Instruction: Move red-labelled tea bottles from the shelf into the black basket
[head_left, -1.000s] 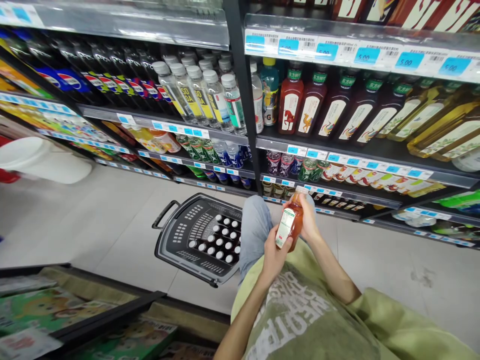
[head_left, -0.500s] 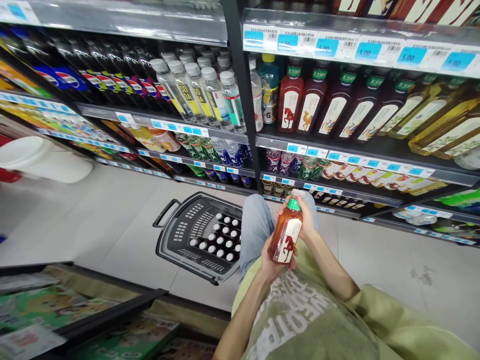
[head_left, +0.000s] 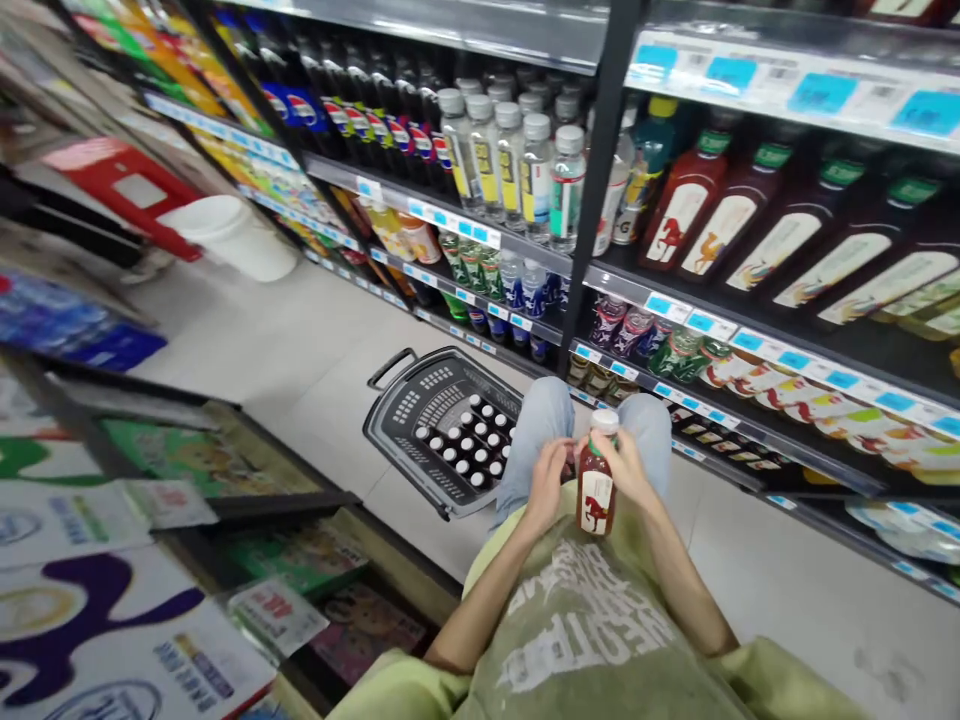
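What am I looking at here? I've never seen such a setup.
There is no machine, only a person whose head-worn camera looks forward and down. The bare right hand holds, near the top, a clear bottle of reddish drink with a white cap and label. The bare left hand is close beside it; whether it touches is unclear. On the pale tiled floor, to the person's left, sits a black plastic basket containing white-capped bottles. Ahead are black shelves of bottled drinks.
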